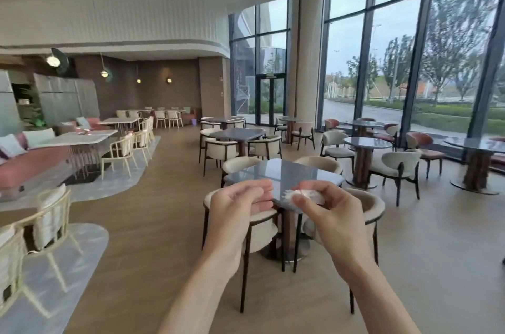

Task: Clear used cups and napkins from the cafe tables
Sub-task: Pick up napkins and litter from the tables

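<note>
At the left, the left hand (240, 203) is held up with fingers loosely curled and nothing seen in it. Just right of it, a crumpled white napkin (303, 195) is pinched between thumb and fingertips of the right hand (328, 213), in the air in front of the grey table (281, 172). The napkin is judged very light, soft and easily torn, so it is best bunched whole into the palm. The glossy, stone-like top is ringed by rounded cream chairs (366, 203).
</note>
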